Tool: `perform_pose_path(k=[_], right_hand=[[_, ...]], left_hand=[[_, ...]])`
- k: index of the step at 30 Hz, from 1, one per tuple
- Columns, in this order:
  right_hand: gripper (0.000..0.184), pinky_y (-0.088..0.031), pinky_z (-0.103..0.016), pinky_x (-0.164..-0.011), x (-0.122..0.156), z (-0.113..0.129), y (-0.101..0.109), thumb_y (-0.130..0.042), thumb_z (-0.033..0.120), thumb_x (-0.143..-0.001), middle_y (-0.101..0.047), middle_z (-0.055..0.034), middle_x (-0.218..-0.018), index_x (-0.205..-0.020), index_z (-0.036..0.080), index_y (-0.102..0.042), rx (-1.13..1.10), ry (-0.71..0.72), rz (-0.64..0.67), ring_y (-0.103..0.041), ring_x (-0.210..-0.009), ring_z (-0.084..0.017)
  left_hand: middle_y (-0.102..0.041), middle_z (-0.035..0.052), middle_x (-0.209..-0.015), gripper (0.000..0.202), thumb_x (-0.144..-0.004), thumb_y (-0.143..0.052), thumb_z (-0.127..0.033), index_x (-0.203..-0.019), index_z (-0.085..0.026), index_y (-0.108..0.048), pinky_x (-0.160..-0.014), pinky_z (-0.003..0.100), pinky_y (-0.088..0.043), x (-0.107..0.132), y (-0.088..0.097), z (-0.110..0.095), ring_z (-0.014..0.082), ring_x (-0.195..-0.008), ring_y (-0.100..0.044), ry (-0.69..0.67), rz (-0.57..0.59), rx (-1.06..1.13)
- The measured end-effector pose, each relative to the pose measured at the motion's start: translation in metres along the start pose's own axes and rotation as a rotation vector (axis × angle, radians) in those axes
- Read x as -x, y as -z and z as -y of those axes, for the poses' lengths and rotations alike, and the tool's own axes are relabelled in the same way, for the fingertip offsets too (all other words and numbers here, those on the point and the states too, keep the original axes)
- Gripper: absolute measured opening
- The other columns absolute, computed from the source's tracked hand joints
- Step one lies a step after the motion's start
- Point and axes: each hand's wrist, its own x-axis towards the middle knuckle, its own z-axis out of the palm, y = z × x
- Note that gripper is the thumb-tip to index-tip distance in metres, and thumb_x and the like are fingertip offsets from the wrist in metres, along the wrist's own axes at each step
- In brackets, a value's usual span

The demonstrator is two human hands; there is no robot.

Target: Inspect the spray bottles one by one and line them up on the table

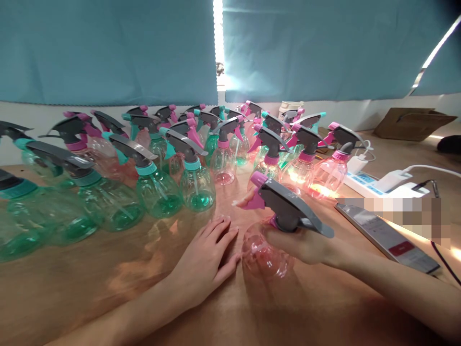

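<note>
My right hand [306,245] is wrapped round the neck of a pink spray bottle [266,254], with its fingers partly hidden behind the grey and pink spray head. The bottle is upright at the front of the table. Just left of it, my left hand [207,257] lies flat on the table, fingers stretched out, holding nothing. Beyond my left hand stand a green spray bottle [197,190] and another green spray bottle [158,192], both with teal collars. A pink spray bottle [223,163] stands behind the held one, towards the left.
Several more green and pink spray bottles crowd the table's back and left side. On the right are a white power strip [370,185] with plugs and cables, a phone [389,240], and a cardboard box [410,122]. Blue blinds [108,53] hang behind.
</note>
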Motion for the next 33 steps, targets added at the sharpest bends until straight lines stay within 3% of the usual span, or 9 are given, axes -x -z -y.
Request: perform_pose_path(k=[6, 12, 17, 20, 24, 29, 33], right_hand=[[0.034, -0.046, -0.024, -0.045, -0.003, 0.000, -0.004, -0.053, 0.013, -0.075, -0.048, 0.0074, -0.052, -0.102, 0.029, -0.066, -0.035, -0.001, -0.058, -0.044, -0.042, -0.010], [0.057, -0.058, -0.031, -0.068, -0.005, -0.002, -0.004, -0.052, 0.011, -0.076, -0.069, 0.0018, -0.081, -0.130, 0.028, -0.052, -0.138, 0.076, -0.037, -0.062, -0.058, -0.013], [0.060, -0.057, -0.026, -0.058, -0.003, -0.007, -0.006, -0.055, 0.011, -0.078, -0.071, -0.0010, -0.095, -0.135, 0.030, -0.047, -0.192, 0.025, -0.018, -0.064, -0.059, -0.012], [0.060, -0.058, -0.027, -0.062, -0.001, -0.010, -0.005, -0.056, 0.013, -0.081, -0.071, -0.0014, -0.095, -0.137, 0.032, -0.045, -0.191, 0.017, 0.001, -0.066, -0.065, -0.013], [0.060, -0.055, -0.025, -0.053, -0.001, -0.010, -0.005, -0.055, 0.013, -0.082, -0.071, -0.0006, -0.090, -0.138, 0.032, -0.044, -0.182, -0.014, 0.019, -0.062, -0.055, -0.011], [0.059, -0.058, -0.031, -0.072, -0.001, -0.011, -0.006, -0.056, 0.013, -0.082, -0.071, 0.0005, -0.087, -0.137, 0.031, -0.047, -0.153, 0.016, -0.020, -0.069, -0.071, -0.015], [0.057, -0.058, -0.035, -0.077, -0.001, -0.010, -0.004, -0.058, 0.012, -0.080, -0.070, 0.0016, -0.079, -0.132, 0.032, -0.052, -0.104, 0.027, -0.043, -0.070, -0.078, -0.019]], left_hand=[[-0.048, 0.0189, -0.144, 0.042, -0.099, -0.047, -0.035, -0.133, -0.011, -0.053, -0.108, 0.052, -0.038, -0.002, 0.003, -0.002, 0.0333, -0.135, -0.041, 0.004, 0.022, -0.023], [-0.047, 0.0181, -0.145, 0.041, -0.097, -0.050, -0.032, -0.132, -0.012, -0.053, -0.109, 0.053, -0.037, -0.001, 0.002, -0.001, 0.0331, -0.136, -0.040, 0.002, 0.020, -0.025], [-0.049, 0.0178, -0.143, 0.040, -0.097, -0.049, -0.034, -0.130, -0.012, -0.055, -0.108, 0.053, -0.038, -0.001, 0.003, -0.002, 0.0332, -0.135, -0.041, 0.005, 0.026, -0.002], [-0.049, 0.0186, -0.143, 0.040, -0.097, -0.049, -0.033, -0.130, -0.011, -0.055, -0.108, 0.053, -0.037, -0.001, 0.004, -0.003, 0.0338, -0.135, -0.042, 0.005, 0.031, 0.006], [-0.050, 0.0166, -0.143, 0.039, -0.097, -0.049, -0.034, -0.130, -0.014, -0.055, -0.108, 0.052, -0.038, -0.001, 0.004, -0.002, 0.0323, -0.134, -0.042, 0.006, 0.009, 0.008], [-0.050, 0.0159, -0.143, 0.039, -0.097, -0.049, -0.034, -0.131, -0.015, -0.054, -0.108, 0.051, -0.038, -0.001, 0.003, -0.001, 0.0318, -0.135, -0.042, 0.003, -0.001, 0.007], [-0.049, 0.0182, -0.143, 0.041, -0.098, -0.049, -0.034, -0.131, -0.012, -0.054, -0.108, 0.052, -0.037, 0.000, 0.002, -0.002, 0.0326, -0.136, -0.041, 0.000, 0.018, -0.005]])
